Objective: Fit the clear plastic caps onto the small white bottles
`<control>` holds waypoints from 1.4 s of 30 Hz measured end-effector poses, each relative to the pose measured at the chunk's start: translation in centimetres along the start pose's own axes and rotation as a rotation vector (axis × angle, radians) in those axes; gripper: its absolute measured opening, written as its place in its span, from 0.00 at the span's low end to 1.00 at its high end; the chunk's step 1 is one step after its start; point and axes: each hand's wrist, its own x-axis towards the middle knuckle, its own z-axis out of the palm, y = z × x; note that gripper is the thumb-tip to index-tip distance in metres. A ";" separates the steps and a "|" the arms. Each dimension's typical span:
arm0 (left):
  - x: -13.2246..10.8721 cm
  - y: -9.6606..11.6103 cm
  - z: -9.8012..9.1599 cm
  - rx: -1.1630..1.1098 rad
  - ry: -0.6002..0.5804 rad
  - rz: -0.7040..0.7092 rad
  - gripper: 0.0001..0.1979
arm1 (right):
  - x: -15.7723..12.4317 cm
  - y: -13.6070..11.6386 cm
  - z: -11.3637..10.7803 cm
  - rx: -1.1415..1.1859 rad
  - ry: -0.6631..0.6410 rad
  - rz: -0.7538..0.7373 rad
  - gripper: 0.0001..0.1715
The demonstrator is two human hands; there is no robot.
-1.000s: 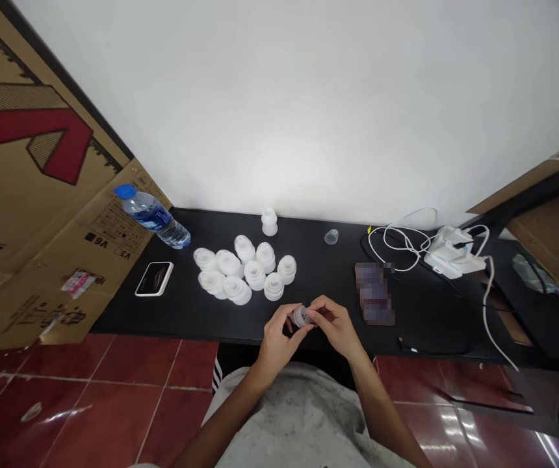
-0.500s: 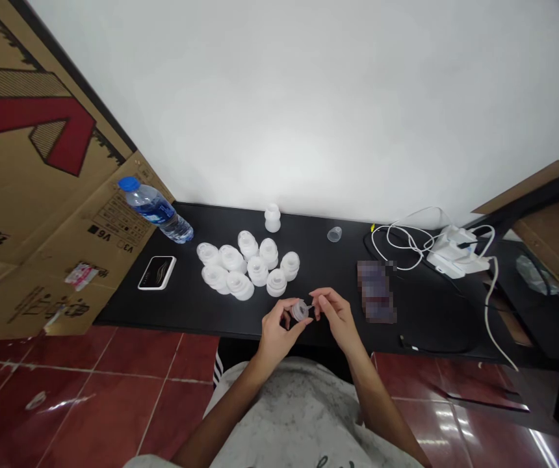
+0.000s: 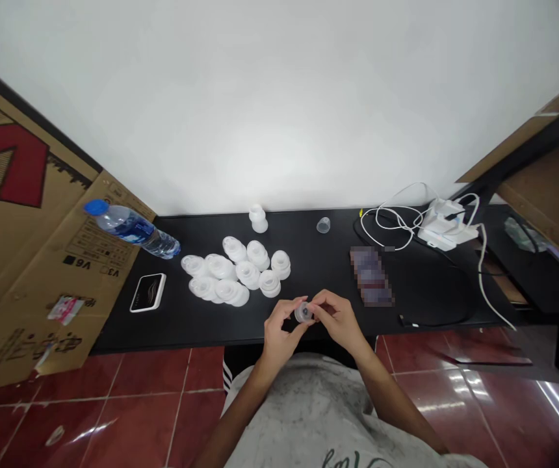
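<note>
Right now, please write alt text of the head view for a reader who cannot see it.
A person's left hand and right hand hold a small translucent plastic part over a black desk, near a cluster of white plastic parts. A blue-capped water bottle lies to the left.

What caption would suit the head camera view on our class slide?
Left hand and right hand pinch a small translucent plastic part beside white plastic fittings on a black desk.

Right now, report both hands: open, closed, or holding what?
Left hand: closed, holding a small translucent plastic piece.
Right hand: closed, fingertips on the same piece.
</note>
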 end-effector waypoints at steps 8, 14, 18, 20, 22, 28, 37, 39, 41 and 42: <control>0.0 0.0 0.0 0.001 0.054 -0.015 0.15 | -0.7 -0.4 -0.1 -0.043 0.048 -0.067 0.21; 0.0 0.0 0.2 -0.031 0.050 0.030 0.13 | -1.0 -1.0 -1.0 -0.219 -0.016 -0.202 0.09; -0.2 -0.1 0.5 -0.082 0.076 0.053 0.11 | -2.0 -0.9 -0.2 -0.355 -0.053 -0.365 0.08; -0.3 -0.2 0.6 -0.106 0.090 0.056 0.11 | -2.5 -1.0 0.1 -0.425 -0.060 -0.435 0.10; -0.4 -0.3 0.7 -0.110 0.091 0.057 0.11 | -2.8 -1.2 0.0 -0.471 -0.067 -0.489 0.12; -0.4 -0.5 0.3 -0.132 0.089 0.029 0.15 | -2.5 -1.5 -0.2 -0.481 -0.007 -0.492 0.15; -0.3 -0.4 0.4 -0.105 0.124 0.079 0.13 | -0.6 -2.3 0.0 -0.391 -0.045 -0.496 0.08; -0.5 -0.3 0.2 -0.076 0.122 0.065 0.15 | -0.2 -3.0 -0.4 -0.340 -0.078 -0.462 0.06; -0.6 -0.1 0.1 -0.035 0.100 0.047 0.17 | 0.6 -3.9 -1.2 -0.329 -0.093 -0.453 0.08; -0.7 -0.1 0.0 -0.008 0.086 0.035 0.18 | 1.4 -4.5 -1.6 -0.342 -0.089 -0.449 0.09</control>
